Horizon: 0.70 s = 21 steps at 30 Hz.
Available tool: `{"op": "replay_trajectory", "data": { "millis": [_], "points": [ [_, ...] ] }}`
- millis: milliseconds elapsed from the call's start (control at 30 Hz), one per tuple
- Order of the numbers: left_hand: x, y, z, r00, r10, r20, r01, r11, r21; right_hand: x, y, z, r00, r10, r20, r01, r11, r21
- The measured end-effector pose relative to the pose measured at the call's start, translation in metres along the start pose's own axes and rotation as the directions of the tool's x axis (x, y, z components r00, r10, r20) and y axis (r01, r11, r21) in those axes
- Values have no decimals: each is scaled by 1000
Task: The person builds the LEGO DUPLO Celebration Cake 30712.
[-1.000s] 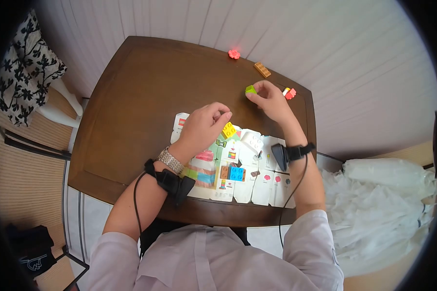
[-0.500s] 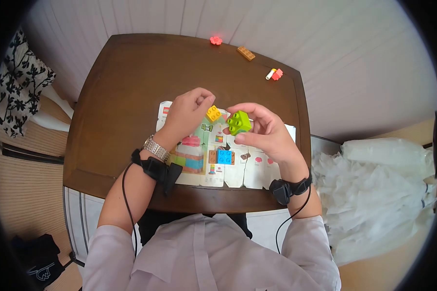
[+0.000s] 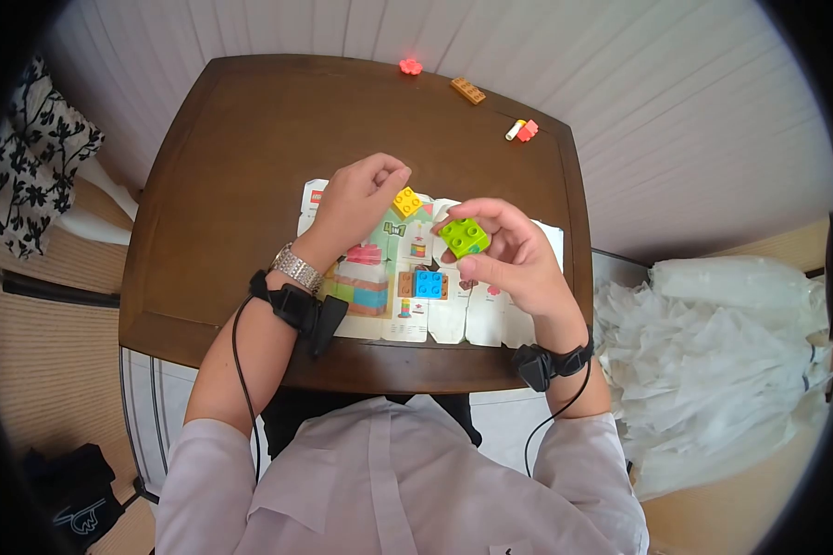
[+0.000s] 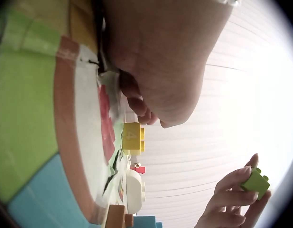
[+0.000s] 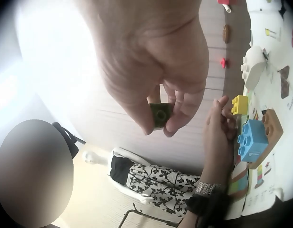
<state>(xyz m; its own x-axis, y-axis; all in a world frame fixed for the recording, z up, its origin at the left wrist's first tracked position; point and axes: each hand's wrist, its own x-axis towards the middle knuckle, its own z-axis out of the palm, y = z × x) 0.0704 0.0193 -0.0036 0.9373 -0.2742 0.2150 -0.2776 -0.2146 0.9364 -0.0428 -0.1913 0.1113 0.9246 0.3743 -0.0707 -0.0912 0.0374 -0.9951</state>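
Observation:
My right hand (image 3: 518,264) pinches a lime-green building brick (image 3: 465,238) between thumb and fingers, raised over the printed sheet, studs showing. In the left wrist view the same green brick (image 4: 256,184) is at the fingertips. My left hand (image 3: 356,199) rests at the sheet's upper part, fingers loosely curled and holding nothing. Close beside its fingertips stands a yellow brick (image 3: 406,202) on the sheet. Nearer me, a blue brick (image 3: 428,283) sits on a longer brown brick (image 3: 405,284). A white rounded brick (image 5: 253,68) stands on the sheet in the right wrist view.
The worn paper sheet (image 3: 435,324) lies near the front of the dark wooden table (image 3: 241,185). Along the far edge are a red flower piece (image 3: 410,67), a tan brick (image 3: 467,90) and a small red-and-white piece (image 3: 523,130). A curtain hangs behind.
The right hand has brought the green brick from the far right of the table back over the sheet and turned it studs toward the head camera. The left hand has stayed beside the yellow brick.

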Motion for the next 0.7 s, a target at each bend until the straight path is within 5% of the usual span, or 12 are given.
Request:
{"op": "replay_trajectory", "data": {
  "millis": [167,233,367,500,700],
  "points": [
    [0,0,0,1000,-5,-4,5,1000,-10,7,30,-22,967,-139,-212,77,958,-276],
    [0,1,0,1000,-11,24,10,999,31,11,32,-46,906,-278,-318,-24,718,-695],
    [-1,5,-1,999,-29,25,28,999,24,16,46,-77,837,-169,-520,-212,776,-594],
    [0,3,1,1000,-19,9,18,999,26,25,43,-74,880,-240,-410,-82,775,-627],
    [1,1,1,1000,-20,4,20,1000,15,58,50,-86,922,-198,-333,-93,721,-686]
  ]
}}
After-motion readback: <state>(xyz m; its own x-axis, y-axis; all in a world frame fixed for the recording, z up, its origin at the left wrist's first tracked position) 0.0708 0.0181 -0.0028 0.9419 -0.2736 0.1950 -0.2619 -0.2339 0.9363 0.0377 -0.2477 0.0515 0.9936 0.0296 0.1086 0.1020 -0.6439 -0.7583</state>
